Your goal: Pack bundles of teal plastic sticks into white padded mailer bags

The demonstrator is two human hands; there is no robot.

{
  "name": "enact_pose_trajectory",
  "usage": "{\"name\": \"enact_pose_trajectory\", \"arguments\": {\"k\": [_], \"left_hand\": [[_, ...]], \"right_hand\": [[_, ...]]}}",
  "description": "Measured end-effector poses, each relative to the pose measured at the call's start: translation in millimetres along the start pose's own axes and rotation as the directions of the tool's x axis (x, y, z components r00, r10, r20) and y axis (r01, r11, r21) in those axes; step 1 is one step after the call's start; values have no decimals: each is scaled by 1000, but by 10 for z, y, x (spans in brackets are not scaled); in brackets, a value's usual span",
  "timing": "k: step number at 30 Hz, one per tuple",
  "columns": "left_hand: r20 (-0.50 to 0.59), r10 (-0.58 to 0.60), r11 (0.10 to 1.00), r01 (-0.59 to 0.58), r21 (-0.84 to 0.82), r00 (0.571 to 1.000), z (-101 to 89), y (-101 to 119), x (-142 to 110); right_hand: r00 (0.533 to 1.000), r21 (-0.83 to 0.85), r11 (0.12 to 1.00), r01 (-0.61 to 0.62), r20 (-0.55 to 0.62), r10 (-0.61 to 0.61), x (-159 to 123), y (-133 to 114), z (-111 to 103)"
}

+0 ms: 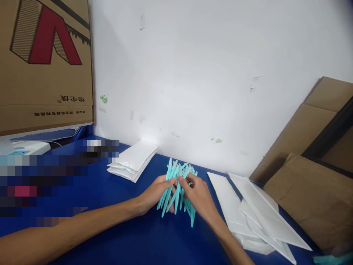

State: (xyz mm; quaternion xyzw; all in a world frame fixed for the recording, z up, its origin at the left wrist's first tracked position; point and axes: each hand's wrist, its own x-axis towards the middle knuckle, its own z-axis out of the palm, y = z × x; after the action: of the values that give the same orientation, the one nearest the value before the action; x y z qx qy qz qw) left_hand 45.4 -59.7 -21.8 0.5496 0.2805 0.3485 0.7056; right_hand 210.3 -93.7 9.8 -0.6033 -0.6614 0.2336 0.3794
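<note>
Over the blue table, a loose bunch of thin turquoise plastic sticks (176, 171) with tapered ends is between my two hands. My left hand (162, 187) is closed around several of them, thumb on top and fingertips showing underneath. From the other side, my right hand (197, 189) pinches at the sticks with thumb and forefinger, close to my left thumb. The sticks point up and down at mixed angles. What kind of tool they are cannot be made out.
White padded envelopes (138, 156) lie stacked at the back left, and more white envelopes (259, 213) are spread on the right. Cardboard (306, 198) leans at the far right. A large printed carton (49, 81) stands at the left. A white wall (193, 92) bounds the blue table (121, 235).
</note>
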Motion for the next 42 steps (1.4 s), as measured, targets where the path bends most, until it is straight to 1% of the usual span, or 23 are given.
{"name": "enact_pose_trajectory", "arguments": {"k": [6,10,13,16,18,21,24,26,28,31,35,39,42], "left_hand": [[-38,33,998,-30,56,999,-7,-23,14],[-23,33,991,-29,132,999,29,11,2],[-11,20,985,-17,173,1000,51,40,-19],[-15,28,985,-25,171,1000,51,57,-33],[-13,42,987,-40,154,999,40,59,-34],[-28,31,992,-27,125,999,16,53,-22],[-48,10,992,-4,123,999,-8,46,-9],[-52,24,989,-16,146,998,-18,46,-5],[-59,39,983,-28,180,998,-21,50,-7],[-76,47,978,-30,207,996,-12,63,-17],[-72,46,979,-31,204,996,2,77,-27],[-52,45,977,-33,211,998,2,75,-24],[-52,38,977,-26,213,998,-1,70,-19]], "right_hand": [[1000,-69,998,1,3,0,1,-28,-8],[999,-213,977,24,-42,-34,-14,-38,18],[995,-347,936,55,-54,-78,-44,-51,48],[993,-467,881,71,-49,-106,-61,-61,39],[992,-534,844,59,-64,-109,-53,-67,-8],[988,-637,770,-36,-138,-68,-15,-65,-126],[977,-755,639,-147,-212,-25,28,-20,-244],[976,-805,564,-185,-219,7,49,39,-298],[979,-827,527,-196,-196,57,62,105,-326],[984,-825,536,-179,-138,115,74,175,-323],[988,-801,579,-153,-103,119,88,199,-249],[989,-797,591,-128,-57,137,100,208,-151],[988,-791,600,-120,-39,147,106,220,-118]]}}
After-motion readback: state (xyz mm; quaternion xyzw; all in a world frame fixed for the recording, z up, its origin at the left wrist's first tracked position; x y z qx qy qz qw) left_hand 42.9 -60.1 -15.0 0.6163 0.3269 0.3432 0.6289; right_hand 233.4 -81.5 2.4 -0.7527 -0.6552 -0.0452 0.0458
